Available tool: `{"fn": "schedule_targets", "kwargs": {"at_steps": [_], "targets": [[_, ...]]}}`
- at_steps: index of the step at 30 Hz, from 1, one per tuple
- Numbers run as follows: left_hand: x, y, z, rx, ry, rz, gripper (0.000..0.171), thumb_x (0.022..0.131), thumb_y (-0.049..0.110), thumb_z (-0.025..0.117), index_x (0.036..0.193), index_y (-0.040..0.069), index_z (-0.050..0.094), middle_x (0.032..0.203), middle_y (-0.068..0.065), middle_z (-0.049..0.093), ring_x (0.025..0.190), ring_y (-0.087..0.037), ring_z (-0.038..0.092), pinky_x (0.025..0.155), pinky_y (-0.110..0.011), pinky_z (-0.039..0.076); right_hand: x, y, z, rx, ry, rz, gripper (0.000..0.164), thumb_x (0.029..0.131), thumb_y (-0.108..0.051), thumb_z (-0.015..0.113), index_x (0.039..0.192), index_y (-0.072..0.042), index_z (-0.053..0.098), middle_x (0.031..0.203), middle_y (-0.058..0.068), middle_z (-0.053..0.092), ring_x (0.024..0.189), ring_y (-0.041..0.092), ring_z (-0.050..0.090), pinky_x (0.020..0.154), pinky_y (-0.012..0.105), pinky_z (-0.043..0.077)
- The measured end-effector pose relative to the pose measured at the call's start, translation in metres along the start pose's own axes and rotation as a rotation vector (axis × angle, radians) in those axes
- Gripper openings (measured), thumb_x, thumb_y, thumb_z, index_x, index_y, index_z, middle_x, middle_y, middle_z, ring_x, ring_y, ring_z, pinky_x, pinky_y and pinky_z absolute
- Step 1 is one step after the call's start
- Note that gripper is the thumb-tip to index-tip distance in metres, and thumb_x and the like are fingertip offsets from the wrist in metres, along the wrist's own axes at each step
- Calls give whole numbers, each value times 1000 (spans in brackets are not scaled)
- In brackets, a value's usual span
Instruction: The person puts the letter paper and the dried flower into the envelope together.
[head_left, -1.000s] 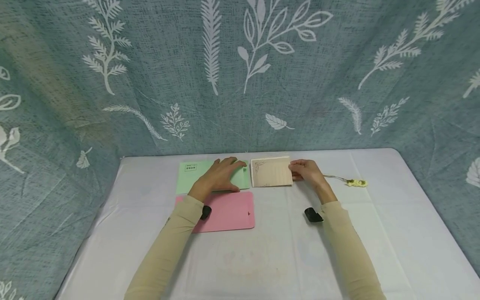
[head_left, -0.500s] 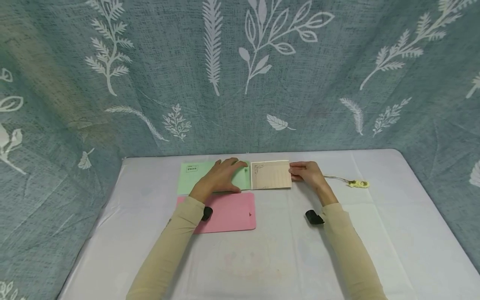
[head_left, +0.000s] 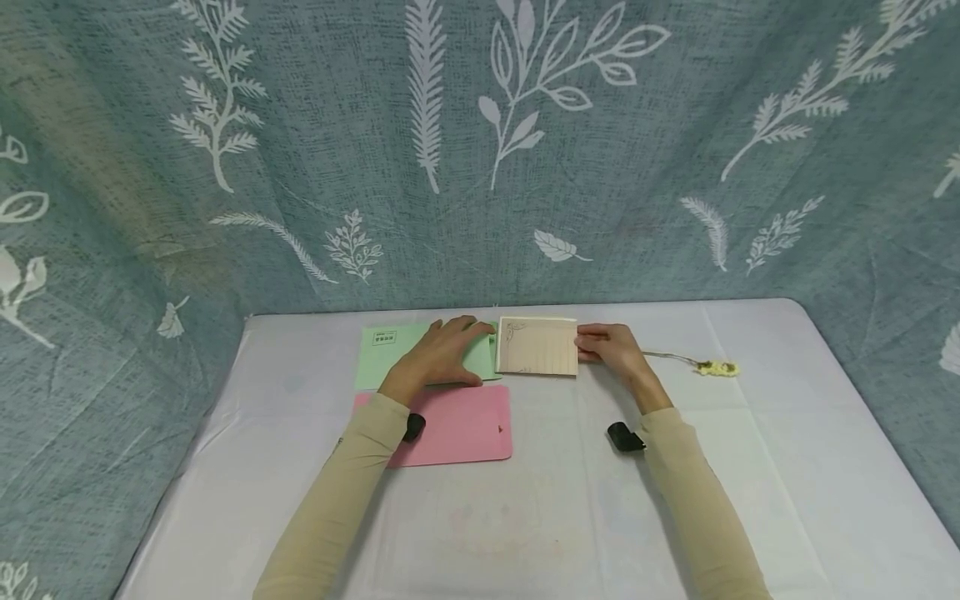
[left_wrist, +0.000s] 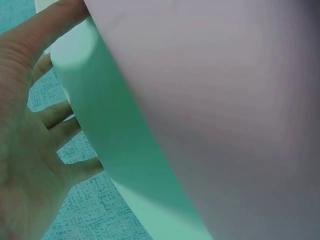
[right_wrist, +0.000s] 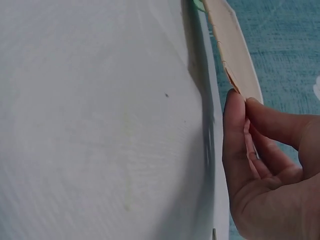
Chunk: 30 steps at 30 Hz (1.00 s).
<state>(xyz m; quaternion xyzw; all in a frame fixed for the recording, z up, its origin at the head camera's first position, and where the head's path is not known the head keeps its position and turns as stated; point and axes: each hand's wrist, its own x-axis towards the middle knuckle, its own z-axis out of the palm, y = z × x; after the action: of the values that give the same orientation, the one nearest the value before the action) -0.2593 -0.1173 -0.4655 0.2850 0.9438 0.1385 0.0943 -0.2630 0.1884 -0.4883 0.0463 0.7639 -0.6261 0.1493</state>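
Observation:
A green envelope lies at the back of the table, its right end under my left hand. The hand's fingers are spread across it, thumb at the near edge and a fingertip by the right end. In the left wrist view the fingers reach along the edge of the green envelope. My right hand pinches the right edge of a cream lined note card with a printed floral corner. Its left edge overlaps the envelope's right end. The right wrist view shows thumb and fingertips on the card.
A pink envelope lies just in front of the green one. To the right of my right hand is a thin stem with a yellow flower. A patterned curtain hangs behind the white table.
My right hand has shifted the card slightly to the left, so its left edge now overlaps the green envelope's end. The left hand keeps its place.

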Motion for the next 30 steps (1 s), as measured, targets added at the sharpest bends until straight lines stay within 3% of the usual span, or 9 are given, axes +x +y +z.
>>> {"fn": "schedule_targets", "kwargs": {"at_steps": [17, 30], "targets": [[1, -1, 1, -6, 17, 4, 81, 72, 40, 87, 141, 23, 47, 148, -14, 41, 138, -31, 38, 112, -61, 25, 1, -3, 11, 0, -48, -14, 40, 97, -1, 56, 132, 17, 49, 126, 35, 55, 75, 3, 67, 76, 21, 56], [0, -2, 1, 0, 9, -1, 80, 73, 40, 86, 141, 24, 47, 148, -13, 41, 139, -29, 37, 112, -60, 25, 5, -3, 13, -57, -43, 31, 38, 97, -1, 57, 131, 15, 52, 125, 33, 58, 71, 2, 66, 74, 20, 56]]}}
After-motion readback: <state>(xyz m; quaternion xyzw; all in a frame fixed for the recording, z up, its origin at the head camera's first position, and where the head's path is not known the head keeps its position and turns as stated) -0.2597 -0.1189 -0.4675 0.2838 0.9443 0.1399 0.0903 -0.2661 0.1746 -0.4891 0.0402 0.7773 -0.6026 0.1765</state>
